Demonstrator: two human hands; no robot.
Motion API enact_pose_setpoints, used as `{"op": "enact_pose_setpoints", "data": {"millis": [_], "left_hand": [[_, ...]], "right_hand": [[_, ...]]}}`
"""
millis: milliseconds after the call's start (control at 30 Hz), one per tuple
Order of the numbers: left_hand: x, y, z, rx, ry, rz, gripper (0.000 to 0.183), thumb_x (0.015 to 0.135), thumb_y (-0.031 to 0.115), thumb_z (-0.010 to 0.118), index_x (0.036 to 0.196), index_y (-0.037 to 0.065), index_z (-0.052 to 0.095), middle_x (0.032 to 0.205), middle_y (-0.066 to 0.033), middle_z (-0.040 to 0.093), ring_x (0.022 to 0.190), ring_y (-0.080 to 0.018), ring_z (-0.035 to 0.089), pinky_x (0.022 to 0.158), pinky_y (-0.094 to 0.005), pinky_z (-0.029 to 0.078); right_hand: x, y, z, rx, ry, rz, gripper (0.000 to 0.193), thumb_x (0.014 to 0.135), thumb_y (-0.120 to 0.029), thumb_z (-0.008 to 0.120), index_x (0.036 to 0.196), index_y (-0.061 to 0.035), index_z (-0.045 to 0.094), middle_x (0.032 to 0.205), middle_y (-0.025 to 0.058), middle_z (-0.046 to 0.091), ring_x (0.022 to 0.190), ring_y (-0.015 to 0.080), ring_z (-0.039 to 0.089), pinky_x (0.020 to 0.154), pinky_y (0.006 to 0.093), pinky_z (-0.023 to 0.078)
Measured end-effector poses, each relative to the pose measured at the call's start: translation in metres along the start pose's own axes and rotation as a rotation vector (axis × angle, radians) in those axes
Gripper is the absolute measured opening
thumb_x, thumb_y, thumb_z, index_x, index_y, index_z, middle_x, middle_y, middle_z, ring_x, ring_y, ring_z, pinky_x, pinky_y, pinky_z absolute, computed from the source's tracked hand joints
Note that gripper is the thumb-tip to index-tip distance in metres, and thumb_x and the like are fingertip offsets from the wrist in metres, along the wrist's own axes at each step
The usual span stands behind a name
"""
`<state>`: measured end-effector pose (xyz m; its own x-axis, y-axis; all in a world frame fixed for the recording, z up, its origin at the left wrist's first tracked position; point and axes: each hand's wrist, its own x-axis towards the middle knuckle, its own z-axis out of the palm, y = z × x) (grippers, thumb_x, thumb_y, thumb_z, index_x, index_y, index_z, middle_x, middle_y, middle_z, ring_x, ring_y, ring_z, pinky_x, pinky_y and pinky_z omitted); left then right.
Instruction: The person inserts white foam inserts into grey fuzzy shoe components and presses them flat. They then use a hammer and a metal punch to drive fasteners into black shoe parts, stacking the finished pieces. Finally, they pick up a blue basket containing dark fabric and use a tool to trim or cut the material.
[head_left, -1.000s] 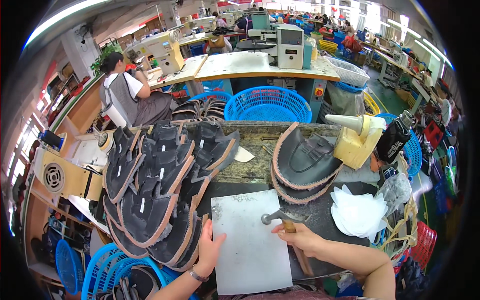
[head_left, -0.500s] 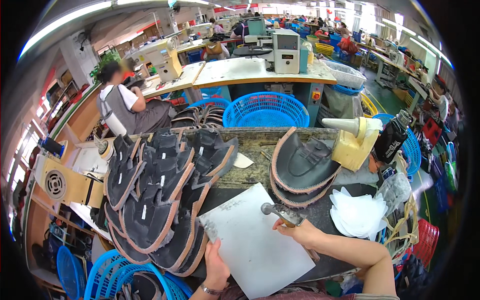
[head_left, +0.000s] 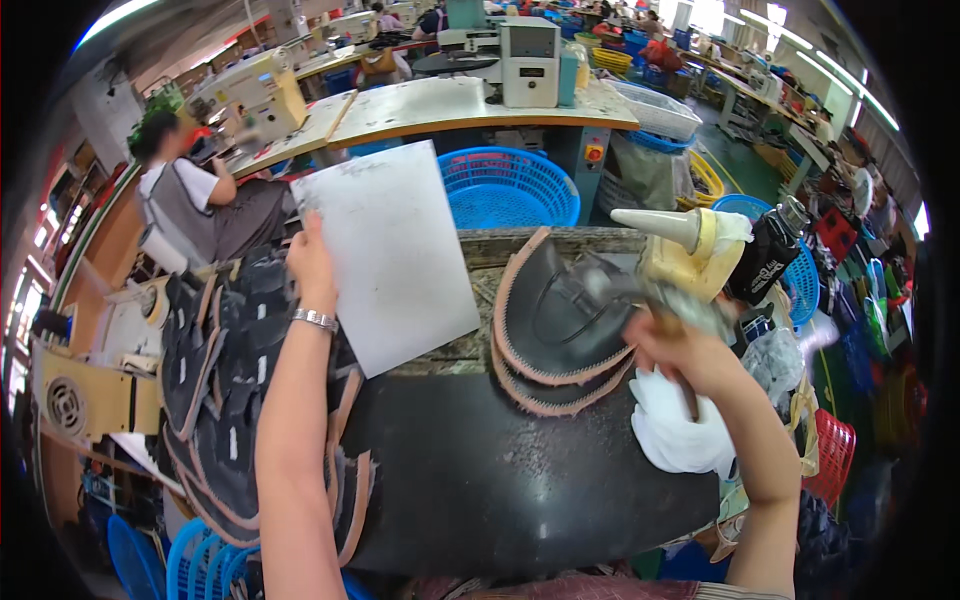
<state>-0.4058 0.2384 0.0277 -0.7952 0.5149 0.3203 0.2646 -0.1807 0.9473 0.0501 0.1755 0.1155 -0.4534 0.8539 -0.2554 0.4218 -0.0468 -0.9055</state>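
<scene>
A stiff white rectangular sheet is held up over the far side of the bench by my left hand, which grips its left edge. My right hand is closed round a hammer, blurred by motion, beside a small stack of black shoe uppers with stitched tan edges. Just below that hand lies a pile of thin white cut pieces. My left forearm crosses in front of a larger pile of black uppers and hides part of it.
A dark smooth board covers the near bench. Beyond the uppers stand a yellow block with a pale cone and a black bottle. Past the bench are a blue basket and a seated person at the left.
The white sheet has moved from the near bench up and left to the far edge, uncovering the dark board. My right hand has moved up and right with the hammer. The view has shifted.
</scene>
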Motion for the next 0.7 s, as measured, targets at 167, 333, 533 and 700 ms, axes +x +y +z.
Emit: {"op": "enact_pose_setpoints", "data": {"millis": [167, 333, 533, 700], "left_hand": [[0.013, -0.047, 0.04, -0.3, -0.27, -0.307, 0.051, 0.088, 0.046, 0.055, 0.104, -0.003, 0.06, 0.1, -0.0062, 0.063, 0.085, -0.0116, 0.058, 0.074, -0.0257, 0.046], [0.035, -0.08, 0.063, -0.137, -0.396, -0.387, 0.058, 0.09, 0.047, 0.05, 0.11, -0.006, 0.057, 0.106, -0.0094, 0.062, 0.091, -0.0143, 0.059, 0.079, -0.0277, 0.047], [0.018, -0.096, 0.069, 0.511, -0.289, -0.037, 0.073, 0.087, 0.058, 0.042, 0.126, -0.004, 0.04, 0.108, -0.0247, 0.06, 0.097, -0.0349, 0.059, 0.085, -0.0413, 0.045], [-0.011, -0.034, 0.042, 1.23, -0.519, 0.126, 0.064, 0.088, 0.052, 0.042, 0.123, -0.002, 0.04, 0.1, -0.0297, 0.06, 0.097, -0.0446, 0.057, 0.083, -0.0498, 0.044]], "right_hand": [[-0.08, 0.11, -0.083, -0.921, 0.472, -0.055, 0.015, 0.078, -0.017, 0.06, 0.086, -0.004, 0.059, 0.066, 0.0143, 0.06, 0.06, 0.0303, 0.058, 0.056, 0.0416, 0.043], [-0.048, 0.173, -0.147, -1.333, 0.699, 0.166, 0.019, 0.073, -0.02, 0.065, 0.084, -0.0058, 0.059, 0.074, 0.0149, 0.061, 0.071, 0.0349, 0.06, 0.064, 0.0443, 0.046], [-0.009, 0.207, -0.175, -1.435, 0.707, -0.085, 0.027, 0.072, -0.026, 0.069, 0.086, -0.0056, 0.059, 0.077, 0.0134, 0.058, 0.076, 0.0326, 0.058, 0.067, 0.0423, 0.046], [-0.001, 0.163, -0.111, -0.784, 0.663, -0.095, 0.027, 0.079, -0.027, 0.064, 0.088, -0.0023, 0.062, 0.081, 0.0123, 0.063, 0.073, 0.027, 0.061, 0.066, 0.0358, 0.048]]}}
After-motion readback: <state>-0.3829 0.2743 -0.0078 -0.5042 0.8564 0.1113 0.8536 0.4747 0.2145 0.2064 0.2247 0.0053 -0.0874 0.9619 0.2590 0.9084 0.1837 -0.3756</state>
